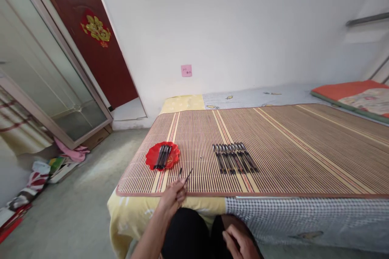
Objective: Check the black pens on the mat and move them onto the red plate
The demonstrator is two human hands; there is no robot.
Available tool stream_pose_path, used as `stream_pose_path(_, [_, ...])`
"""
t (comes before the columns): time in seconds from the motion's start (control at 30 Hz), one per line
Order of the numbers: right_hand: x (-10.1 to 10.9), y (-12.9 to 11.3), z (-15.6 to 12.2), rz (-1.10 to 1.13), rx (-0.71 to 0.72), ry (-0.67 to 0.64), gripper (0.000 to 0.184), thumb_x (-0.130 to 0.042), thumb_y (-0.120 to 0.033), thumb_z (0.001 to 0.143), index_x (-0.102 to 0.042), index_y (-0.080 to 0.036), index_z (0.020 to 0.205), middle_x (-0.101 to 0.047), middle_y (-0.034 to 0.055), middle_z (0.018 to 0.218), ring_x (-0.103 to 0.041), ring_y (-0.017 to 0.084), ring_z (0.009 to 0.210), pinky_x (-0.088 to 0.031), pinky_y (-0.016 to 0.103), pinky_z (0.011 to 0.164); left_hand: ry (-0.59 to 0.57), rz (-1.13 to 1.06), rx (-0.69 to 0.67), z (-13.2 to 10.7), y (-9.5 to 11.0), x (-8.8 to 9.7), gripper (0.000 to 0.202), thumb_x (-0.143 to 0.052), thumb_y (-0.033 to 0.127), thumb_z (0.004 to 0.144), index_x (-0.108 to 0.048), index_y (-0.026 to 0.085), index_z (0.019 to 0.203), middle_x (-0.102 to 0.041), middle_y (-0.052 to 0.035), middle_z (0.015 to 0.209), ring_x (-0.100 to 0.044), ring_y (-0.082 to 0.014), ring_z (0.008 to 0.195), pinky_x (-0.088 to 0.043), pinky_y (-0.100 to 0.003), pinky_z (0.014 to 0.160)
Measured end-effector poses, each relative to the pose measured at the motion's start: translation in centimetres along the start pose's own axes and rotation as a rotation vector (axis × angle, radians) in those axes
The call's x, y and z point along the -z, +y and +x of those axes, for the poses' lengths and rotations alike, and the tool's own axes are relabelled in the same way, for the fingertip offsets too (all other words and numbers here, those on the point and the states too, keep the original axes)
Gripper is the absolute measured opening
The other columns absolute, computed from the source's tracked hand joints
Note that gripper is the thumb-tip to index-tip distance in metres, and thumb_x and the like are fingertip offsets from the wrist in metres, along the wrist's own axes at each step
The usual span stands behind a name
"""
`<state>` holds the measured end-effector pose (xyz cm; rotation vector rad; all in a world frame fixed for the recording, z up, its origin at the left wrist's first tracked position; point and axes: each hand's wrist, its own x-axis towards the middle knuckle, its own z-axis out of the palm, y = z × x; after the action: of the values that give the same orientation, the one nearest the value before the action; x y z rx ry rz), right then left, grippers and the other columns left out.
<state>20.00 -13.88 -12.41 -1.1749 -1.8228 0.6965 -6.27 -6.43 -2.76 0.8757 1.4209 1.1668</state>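
Observation:
My left hand [173,197] hovers at the near edge of a striped bamboo mat [288,145], fingers pinched on a thin black pen [187,176] and what looks like its cap [180,173]. A red plate [162,156] with several black pens lies just beyond that hand. To the right, a row of several black pens [234,158] lies side by side on the mat. My right hand [240,242] rests on my knee at the bottom, fingers curled, nothing visible in it.
The mat covers a bed with a yellow and checked sheet [298,214]. An orange cushion [352,93] lies at the far right. A pink note [186,70] sticks on the white wall. Clothes [73,154] and clutter sit on the floor by a glass door at left.

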Motion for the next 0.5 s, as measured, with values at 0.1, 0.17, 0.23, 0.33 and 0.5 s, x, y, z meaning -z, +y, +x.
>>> stream_pose_path(0.1, [1.7, -2.3, 4.9, 0.017, -0.004, -0.052, 0.038, -0.044, -0.044, 0.103, -0.059, -0.023, 0.075, -0.062, 0.0006, 0.066, -0.061, 0.017, 0.061, -0.049, 0.024, 0.059, -0.076, -0.193, 0.033, -4.0, -0.9, 0.9, 0.058, -0.084, 0.063, 0.064, -0.058, 0.015, 0.083, -0.043, 0.0056, 0.07, -0.022, -0.0038, 0.05, -0.019, -0.02, 0.045])
stream_pose_path(0.17, [2.6, -3.9, 9.9, -0.004, 0.015, -0.065, 0.03, -0.043, -0.036, 0.104, -0.066, -0.021, 0.091, -0.071, 0.0047, 0.082, -0.068, 0.02, 0.078, -0.053, 0.027, 0.072, -0.122, -0.417, 0.097, -6.2, -1.5, 1.5, 0.056, -0.091, 0.053, 0.063, -0.061, 0.013, 0.088, -0.042, 0.0066, 0.069, -0.025, -0.003, 0.051, -0.019, -0.018, 0.046])
stream_pose_path(0.23, [2.7, -4.9, 15.5, -0.18, 0.004, -0.136, 0.029, -0.042, -0.026, 0.103, -0.07, -0.02, 0.101, -0.074, 0.0081, 0.102, -0.069, 0.021, 0.099, -0.052, 0.03, 0.089, -0.16, -0.626, 0.171, -7.6, -2.1, 2.0, 0.051, -0.095, 0.042, 0.064, -0.065, 0.011, 0.091, -0.038, 0.0088, 0.063, -0.023, -0.0019, 0.05, -0.018, -0.017, 0.045])
stream_pose_path(0.33, [1.0, -5.0, 23.1, -0.292, -0.081, -0.192, 0.024, -0.047, -0.018, 0.102, -0.07, -0.015, 0.104, -0.072, 0.0108, 0.111, -0.067, 0.02, 0.107, -0.051, 0.034, 0.098, -0.183, -0.741, 0.206, -8.8, -2.4, 2.5, 0.042, -0.093, 0.037, 0.071, -0.068, 0.01, 0.09, -0.025, 0.0128, 0.052, -0.012, -0.0015, 0.044, -0.014, -0.017, 0.042])
stream_pose_path(0.5, [-3.7, -4.0, 28.7, -0.469, -0.241, -0.3, 0.027, -0.066, -0.033, 0.098, -0.067, -0.014, 0.117, -0.069, 0.0086, 0.117, -0.069, 0.022, 0.103, -0.058, 0.044, 0.091, -0.184, -0.732, 0.17, -9.7, -1.6, 2.7, 0.04, -0.087, 0.044, 0.078, -0.07, 0.011, 0.093, -0.021, 0.0137, 0.048, -0.006, -0.0021, 0.042, -0.011, -0.018, 0.041])
